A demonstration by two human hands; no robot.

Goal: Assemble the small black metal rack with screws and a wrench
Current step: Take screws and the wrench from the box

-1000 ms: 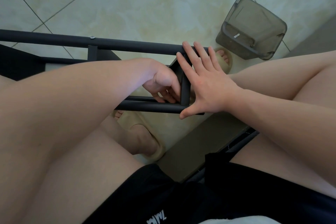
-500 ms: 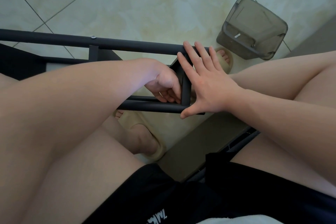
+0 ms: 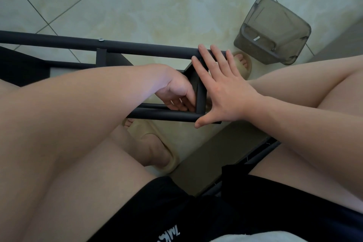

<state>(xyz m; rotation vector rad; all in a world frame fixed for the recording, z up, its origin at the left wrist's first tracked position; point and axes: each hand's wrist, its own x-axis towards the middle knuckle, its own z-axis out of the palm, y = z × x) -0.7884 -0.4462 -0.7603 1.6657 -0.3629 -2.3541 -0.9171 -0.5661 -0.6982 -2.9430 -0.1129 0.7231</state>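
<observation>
Head view: black metal rack [image 3: 137,47] sideways over tiled floor [image 3: 137,6], between the knees.
Right hand [image 3: 222,92]: flat, fingers straight, pressing its end bar.
Left hand [image 3: 174,92]: curled inside that corner; grasp unclear.

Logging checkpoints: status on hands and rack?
Right hand flat, braced on rack end. Left hand curled at inner corner joint; contents hidden. No wrench visible. Grey bin apart, far right.

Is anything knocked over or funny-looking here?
The grey plastic box on the floor, beyond the right hand, seems tipped on its side, with small bits inside. The rack lies sideways too, but that fits mid-assembly.
</observation>
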